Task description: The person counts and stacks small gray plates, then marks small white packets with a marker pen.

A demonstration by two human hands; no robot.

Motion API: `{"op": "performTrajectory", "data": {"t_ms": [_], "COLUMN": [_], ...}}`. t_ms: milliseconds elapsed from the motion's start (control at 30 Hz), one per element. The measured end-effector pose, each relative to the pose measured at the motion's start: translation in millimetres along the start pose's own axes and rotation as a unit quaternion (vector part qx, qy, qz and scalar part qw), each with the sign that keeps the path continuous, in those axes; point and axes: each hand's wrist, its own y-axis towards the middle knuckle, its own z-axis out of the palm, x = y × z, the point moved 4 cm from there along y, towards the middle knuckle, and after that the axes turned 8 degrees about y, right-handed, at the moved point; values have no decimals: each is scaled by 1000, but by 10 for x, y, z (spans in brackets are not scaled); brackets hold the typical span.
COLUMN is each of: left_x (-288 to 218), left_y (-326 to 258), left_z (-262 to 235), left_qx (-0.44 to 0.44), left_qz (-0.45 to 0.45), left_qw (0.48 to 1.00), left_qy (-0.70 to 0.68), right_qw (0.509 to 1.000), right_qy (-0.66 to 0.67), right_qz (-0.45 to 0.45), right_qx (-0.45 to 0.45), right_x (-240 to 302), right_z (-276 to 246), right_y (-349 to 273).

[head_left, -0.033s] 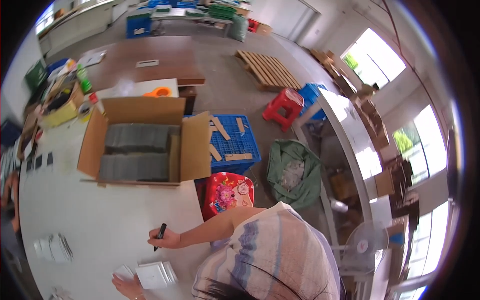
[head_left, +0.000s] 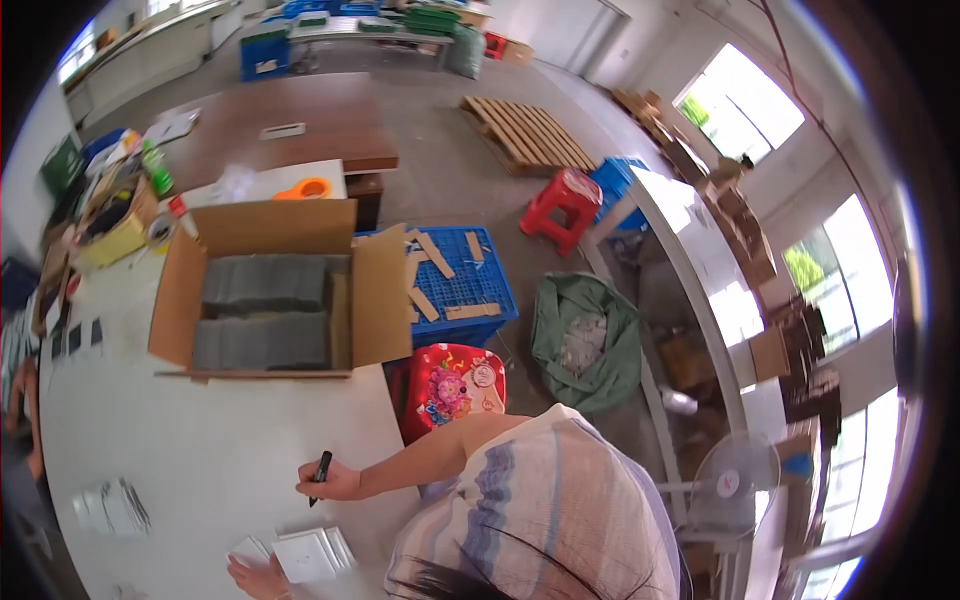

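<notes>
My right hand [head_left: 338, 481] is closed around a black marker pen [head_left: 320, 478], held upright over the white table. My left hand [head_left: 258, 577] is lower down, near the bottom edge of the view, with its fingers around a few white square pieces [head_left: 247, 550]. Right beside it a small fanned stack of white squares [head_left: 308, 553] lies on the table. The marker is above and to the right of that stack, apart from it. Part of my left hand is cut off by the frame's edge.
An open cardboard box [head_left: 382, 310] packed with rows of grey pieces stands on the white table [head_left: 220, 430]. Another white stack [head_left: 110, 507] lies at left. A red patterned stool [head_left: 455, 390], a blue crate [head_left: 490, 270] and a green sack [head_left: 620, 350] are at right. Another person's arm [head_left: 35, 420] shows far left.
The view has shifted slightly, so the box and background sit a little differently. Both hands keep nearly the same place and hold.
</notes>
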Motion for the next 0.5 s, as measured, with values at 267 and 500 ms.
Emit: {"op": "performTrajectory", "data": {"t_ms": [267,500], "left_x": [363,890], "left_y": [321,738], "left_z": [436,1047], "left_qx": [-2,210], "left_qz": [47,202], "left_qw": [998,903], "left_qy": [40,315], "right_qw": [998,996], "right_qy": [35,13], "right_qz": [-55,-79], "right_qx": [8,-28], "right_x": [179,297], "right_z": [-413,-897], "right_y": [-414,-734]}}
